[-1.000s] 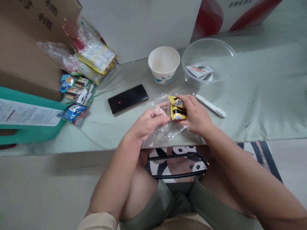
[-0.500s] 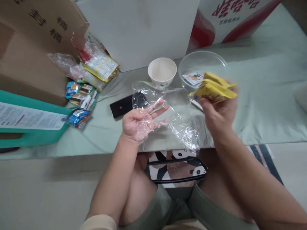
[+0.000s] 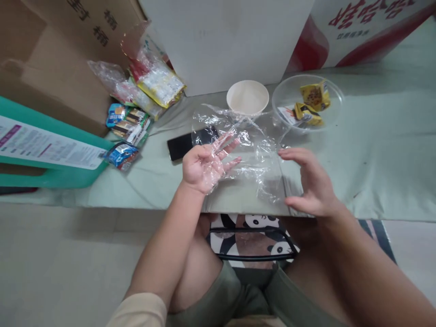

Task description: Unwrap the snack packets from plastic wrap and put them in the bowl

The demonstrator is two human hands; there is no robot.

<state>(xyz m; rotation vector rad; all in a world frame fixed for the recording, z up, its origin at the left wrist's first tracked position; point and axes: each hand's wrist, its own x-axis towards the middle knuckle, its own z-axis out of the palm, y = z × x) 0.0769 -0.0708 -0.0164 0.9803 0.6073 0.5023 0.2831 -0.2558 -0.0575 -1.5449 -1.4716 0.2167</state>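
Observation:
My left hand (image 3: 206,165) is at the middle of the table edge, palm up with its fingers spread. A clear plastic bag (image 3: 254,156) drapes over those fingers and stretches right; whether the hand is inside it I cannot tell. My right hand (image 3: 311,181) is open beside the bag's right edge, thumb and fingers wide apart, with nothing in it. Beyond it, a clear round plastic bowl (image 3: 335,119) holds yellow snack packets (image 3: 315,95) and a white packet (image 3: 289,115). A white paper bowl (image 3: 247,96) stands left of that bowl, behind the bag.
A black phone (image 3: 182,147) lies left of the bag, partly covered by it. Several snack packets (image 3: 124,125) and wrapped bags (image 3: 160,86) are heaped at left, by a cardboard box (image 3: 64,77) and a green carton (image 3: 68,177). White boxes (image 3: 218,41) stand at the back.
The yellow packets have left my right hand and now lie in the clear bowl. My right hand has come down and nearer, opening beside the bag. The view has shifted slightly.

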